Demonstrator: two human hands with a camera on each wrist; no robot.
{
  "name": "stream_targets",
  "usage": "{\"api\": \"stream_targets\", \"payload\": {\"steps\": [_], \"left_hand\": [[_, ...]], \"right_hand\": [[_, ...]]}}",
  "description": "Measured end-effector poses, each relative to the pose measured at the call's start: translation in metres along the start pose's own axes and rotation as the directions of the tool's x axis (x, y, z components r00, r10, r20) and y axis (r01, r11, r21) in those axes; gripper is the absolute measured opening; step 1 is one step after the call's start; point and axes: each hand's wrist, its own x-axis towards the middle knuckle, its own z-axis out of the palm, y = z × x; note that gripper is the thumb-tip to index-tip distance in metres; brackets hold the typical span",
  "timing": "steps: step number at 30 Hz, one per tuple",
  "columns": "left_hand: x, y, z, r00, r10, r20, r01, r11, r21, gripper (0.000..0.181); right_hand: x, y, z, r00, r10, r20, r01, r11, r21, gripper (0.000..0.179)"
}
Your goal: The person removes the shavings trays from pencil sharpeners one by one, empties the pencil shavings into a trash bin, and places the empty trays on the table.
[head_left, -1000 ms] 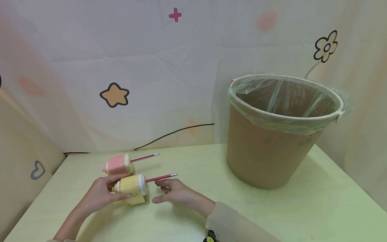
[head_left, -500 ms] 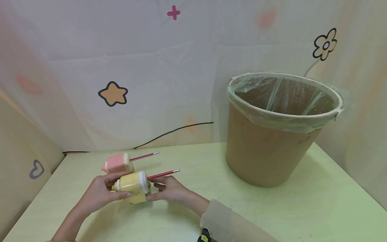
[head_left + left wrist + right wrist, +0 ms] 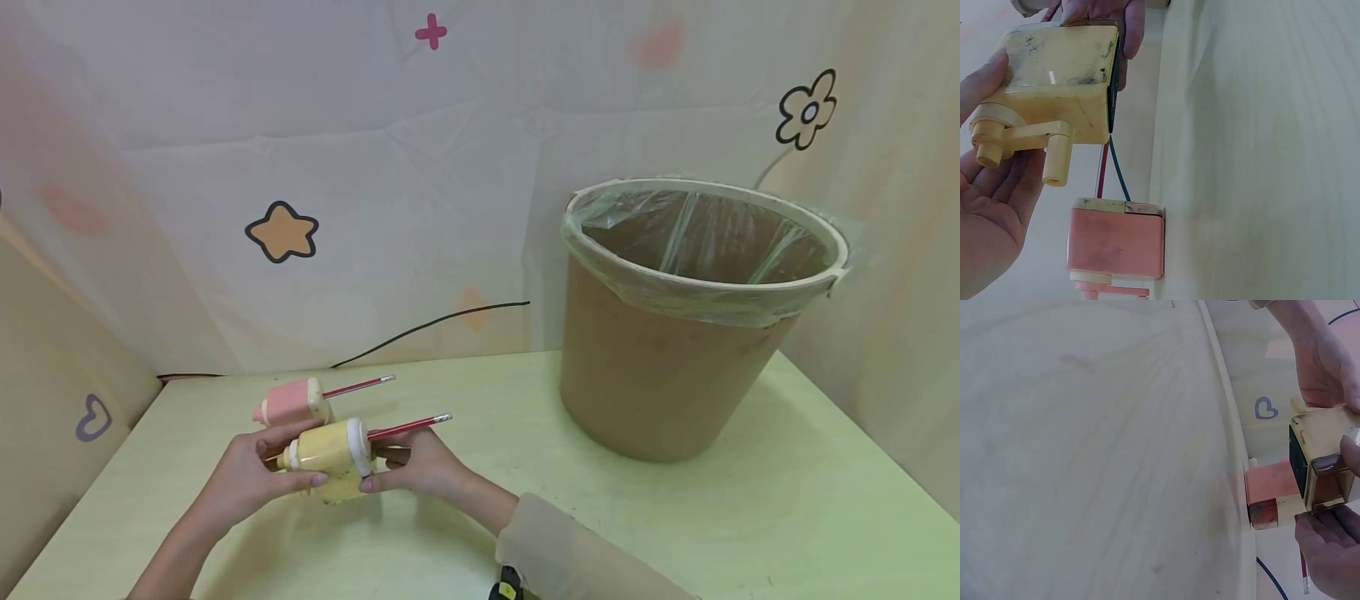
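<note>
In the head view, my left hand (image 3: 247,483) grips the crank side of a yellow crank pencil sharpener (image 3: 322,450). My right hand (image 3: 426,467) holds its opposite end, thumb on the near side and fingers behind. A red pencil (image 3: 411,427) sticks out of that end, pointing right. The left wrist view shows the yellow crank handle (image 3: 1057,159) and the dark base raised off the table. A drawer-like compartment (image 3: 1330,487) shows at the sharpener's end in the right wrist view. Just behind stands a pink pencil sharpener (image 3: 288,402), also with a red pencil (image 3: 360,387) in it.
A large brown bin (image 3: 660,383) lined with a clear plastic bag stands on the right of the pale green table (image 3: 480,533). A printed cloth (image 3: 405,208) hangs behind. A small black and yellow object (image 3: 507,583) shows by the right sleeve.
My right hand has come left from beside the yellow pencil sharpener and now grips its end. The sharpener has risen slightly in both hands. The pink one stays put.
</note>
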Motion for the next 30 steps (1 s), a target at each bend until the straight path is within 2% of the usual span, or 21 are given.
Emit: {"api": "stream_targets", "payload": {"steps": [8,18,23,30], "left_hand": [[0.0004,-0.0022,0.0017,1.0,0.008,-0.026,-0.009,0.998,-0.057,0.062],[-0.0006,-0.0014,-0.0003,0.999,0.023,-0.044,-0.03,0.988,-0.151,0.054],[-0.0026,0.0018,-0.0011,0.998,0.03,-0.062,-0.039,0.988,-0.147,0.051],[-0.0051,0.0059,-0.0024,0.997,0.04,-0.061,-0.045,0.996,-0.083,0.054]], "right_hand": [[-0.0034,-0.0016,0.0031,0.999,0.032,-0.017,-0.031,0.999,0.038,0.049],[-0.0056,-0.0034,0.0073,1.0,0.017,-0.012,-0.015,0.994,0.108,0.046],[-0.0064,-0.0045,0.0073,1.0,-0.014,0.001,0.014,0.997,0.079,0.045],[-0.0095,-0.0067,0.0062,0.999,-0.045,-0.013,0.044,0.999,-0.011,0.045]]}}
